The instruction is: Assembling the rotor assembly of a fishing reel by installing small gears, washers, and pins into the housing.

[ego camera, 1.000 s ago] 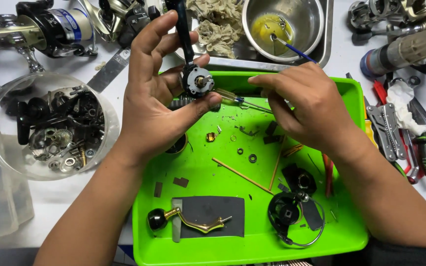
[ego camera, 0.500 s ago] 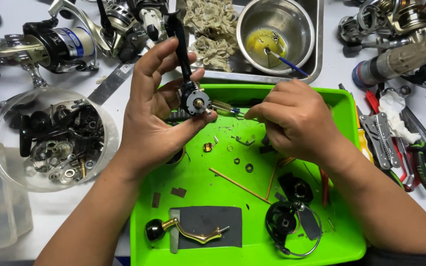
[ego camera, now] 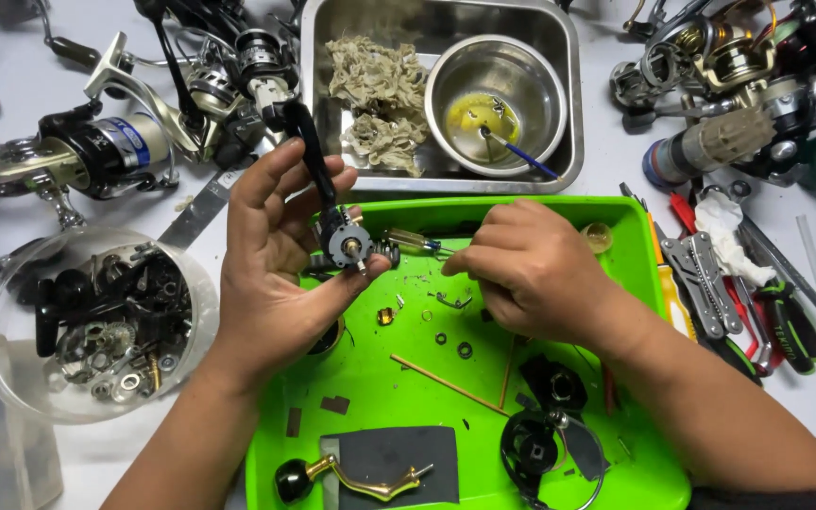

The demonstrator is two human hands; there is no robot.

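My left hand [ego camera: 271,260] holds a black fishing reel body [ego camera: 332,222] upright over the green tray [ego camera: 654,283], its round metal face turned up at the fingertips. My right hand [ego camera: 531,274] rests on the tray just right of the reel, fingers curled around a slim tool with a clear handle [ego camera: 413,241] whose tip points at the reel. Small washers and rings [ego camera: 450,340] and thin wooden sticks [ego camera: 446,382] lie on the tray below my hands. A gold crank handle with a black knob [ego camera: 351,477] lies on a dark grey pad [ego camera: 399,458] at the front.
A steel tray [ego camera: 318,104] at the back holds wadded rags [ego camera: 375,104] and a steel bowl [ego camera: 498,99] with yellow grease and a brush. A clear bowl of parts [ego camera: 96,326] sits left. Reels [ego camera: 96,151] lie at back left and right; pliers and screwdrivers [ego camera: 739,293] lie on the right.
The view shifted so tray and hands sit lower and left. My right hand moved slightly away from the reel and lower onto the tray. My left hand keeps its grip on the reel body.
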